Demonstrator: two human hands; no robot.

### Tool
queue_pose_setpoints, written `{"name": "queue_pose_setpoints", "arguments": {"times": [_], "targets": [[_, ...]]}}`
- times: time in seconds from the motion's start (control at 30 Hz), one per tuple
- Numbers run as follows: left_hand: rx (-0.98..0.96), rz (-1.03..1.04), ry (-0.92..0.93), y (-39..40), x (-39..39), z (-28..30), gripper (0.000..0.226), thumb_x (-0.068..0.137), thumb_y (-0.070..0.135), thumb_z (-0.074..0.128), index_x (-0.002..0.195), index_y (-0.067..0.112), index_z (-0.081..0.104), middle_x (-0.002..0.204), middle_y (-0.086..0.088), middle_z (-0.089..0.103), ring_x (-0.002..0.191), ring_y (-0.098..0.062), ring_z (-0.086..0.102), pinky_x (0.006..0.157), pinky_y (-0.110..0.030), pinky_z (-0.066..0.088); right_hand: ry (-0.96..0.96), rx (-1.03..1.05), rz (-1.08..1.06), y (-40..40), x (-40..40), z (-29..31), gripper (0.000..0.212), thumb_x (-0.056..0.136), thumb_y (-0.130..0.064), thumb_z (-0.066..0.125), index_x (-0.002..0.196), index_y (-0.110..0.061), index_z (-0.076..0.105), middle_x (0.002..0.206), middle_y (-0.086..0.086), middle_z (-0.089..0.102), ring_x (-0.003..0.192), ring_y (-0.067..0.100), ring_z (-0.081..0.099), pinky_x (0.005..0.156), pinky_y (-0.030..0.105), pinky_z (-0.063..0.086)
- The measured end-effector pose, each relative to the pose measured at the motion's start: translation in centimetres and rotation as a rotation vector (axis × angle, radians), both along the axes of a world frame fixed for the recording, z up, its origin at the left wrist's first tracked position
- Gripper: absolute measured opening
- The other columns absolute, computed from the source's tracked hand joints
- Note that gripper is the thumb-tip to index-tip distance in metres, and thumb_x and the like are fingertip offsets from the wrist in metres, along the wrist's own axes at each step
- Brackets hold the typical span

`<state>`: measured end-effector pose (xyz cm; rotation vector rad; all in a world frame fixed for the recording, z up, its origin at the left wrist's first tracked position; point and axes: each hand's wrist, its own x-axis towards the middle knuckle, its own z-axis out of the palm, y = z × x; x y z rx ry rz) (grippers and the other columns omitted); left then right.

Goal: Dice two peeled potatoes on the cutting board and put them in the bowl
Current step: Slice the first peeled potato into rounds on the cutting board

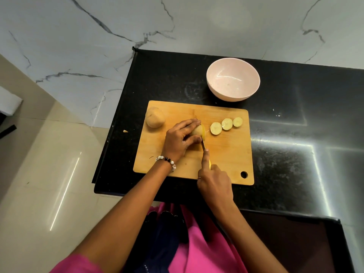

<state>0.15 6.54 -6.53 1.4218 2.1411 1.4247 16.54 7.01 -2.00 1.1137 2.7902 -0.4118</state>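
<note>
Three slices (226, 125) lie toward the cutting board's (226, 154) far right edge — left hand (180, 141) grips the part-cut potato (198, 131) mid-board, right hand (214, 182) clasps the knife (202, 144), second potato (155, 117) whole at the far left corner, bowl (233, 79) beyond holds nothing — dicing barely begun.

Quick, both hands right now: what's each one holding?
Left hand: grips the potato being cut, steadying it on the cutting board.
Right hand: grips the knife, index finger along its top.

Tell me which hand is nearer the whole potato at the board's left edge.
Left. The left hand holds the potato being sliced, just right of the whole potato; the right hand, gripping the knife, is farther, toward the board's near edge.
</note>
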Motion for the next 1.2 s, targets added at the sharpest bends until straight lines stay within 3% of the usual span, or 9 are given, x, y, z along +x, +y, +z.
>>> {"name": "queue_pose_setpoints", "arguments": {"times": [0.37, 0.47, 0.6, 0.77, 0.93, 1.07, 1.2], "targets": [[-0.004, -0.007, -0.039, -0.2, 0.0, 0.4, 0.05, 0.074, 0.021, 0.077, 0.121, 0.01, 0.063, 0.125, -0.005, 0.061, 0.117, -0.013, 0.056, 0.101, -0.026, 0.045, -0.001, 0.01, -0.057, 2.8, -0.6, 0.2, 0.06, 0.099, -0.021, 0.032, 0.152, -0.018, 0.003, 0.105, 0.014, 0.057, 0.087, 0.035, 0.059, 0.061, 0.035, 0.034], [-0.008, 0.0, -0.046, -0.2, 0.0, 0.4, 0.049, 0.075, 0.021, 0.077, 0.121, 0.012, 0.064, 0.125, -0.003, 0.061, 0.116, -0.011, 0.056, 0.1, -0.026, 0.045, 0.136, -0.05, -0.118, 2.8, -0.2, 0.3, 0.059, 0.097, -0.021, 0.036, 0.152, -0.017, 0.013, 0.094, 0.014, 0.062, 0.08, 0.034, 0.058, 0.06, 0.034, 0.034], [-0.009, 0.004, -0.043, -0.2, 0.0, 0.5, 0.048, 0.075, 0.023, 0.077, 0.12, 0.012, 0.064, 0.124, -0.002, 0.061, 0.114, -0.01, 0.056, 0.098, -0.023, 0.046, 0.404, -0.205, -0.228, 2.4, 0.1, 0.7, 0.052, 0.095, -0.014, 0.04, 0.146, -0.014, 0.033, 0.068, 0.016, 0.064, 0.061, 0.033, 0.057, 0.057, 0.043, 0.047], [-0.013, 0.0, -0.014, -0.3, -0.1, 0.3, 0.046, 0.078, 0.021, 0.076, 0.122, 0.012, 0.063, 0.125, -0.002, 0.061, 0.114, -0.01, 0.056, 0.097, -0.023, 0.047, 0.488, -0.27, -0.361, 2.9, 0.1, 0.4, 0.048, 0.094, -0.012, 0.042, 0.141, -0.016, 0.043, 0.063, 0.012, 0.062, 0.055, 0.027, 0.055, 0.056, 0.044, 0.047], [-0.019, -0.003, 0.016, -0.4, -0.1, 0.3, 0.046, 0.079, 0.024, 0.071, 0.123, 0.015, 0.062, 0.124, -0.002, 0.06, 0.112, -0.011, 0.056, 0.093, -0.023, 0.048, 0.495, -0.195, -0.282, 2.5, 0.0, 1.2, 0.05, 0.094, -0.011, 0.044, 0.143, -0.013, 0.039, 0.059, 0.011, 0.061, 0.051, 0.028, 0.054, 0.05, 0.042, 0.045], [-0.017, -0.003, 0.022, -0.4, -0.1, 0.2, 0.047, 0.079, 0.022, 0.07, 0.124, 0.014, 0.061, 0.123, -0.003, 0.059, 0.108, -0.011, 0.057, 0.088, -0.02, 0.05, 0.497, -0.211, -0.224, 1.9, -0.2, 1.7, 0.049, 0.095, -0.012, 0.045, 0.143, -0.013, 0.039, 0.055, 0.005, 0.056, 0.046, 0.02, 0.048, 0.047, 0.032, 0.035], [-0.014, 0.012, 0.037, -0.3, -0.1, 0.0, 0.047, 0.08, 0.022, 0.072, 0.124, 0.011, 0.061, 0.122, -0.005, 0.06, 0.109, -0.012, 0.057, 0.091, -0.017, 0.047, 0.426, -0.149, -0.154, 1.7, -0.1, 1.8, 0.051, 0.095, -0.012, 0.045, 0.145, -0.011, 0.034, 0.065, 0.011, 0.062, 0.054, 0.023, 0.05, 0.052, 0.032, 0.032]]}}
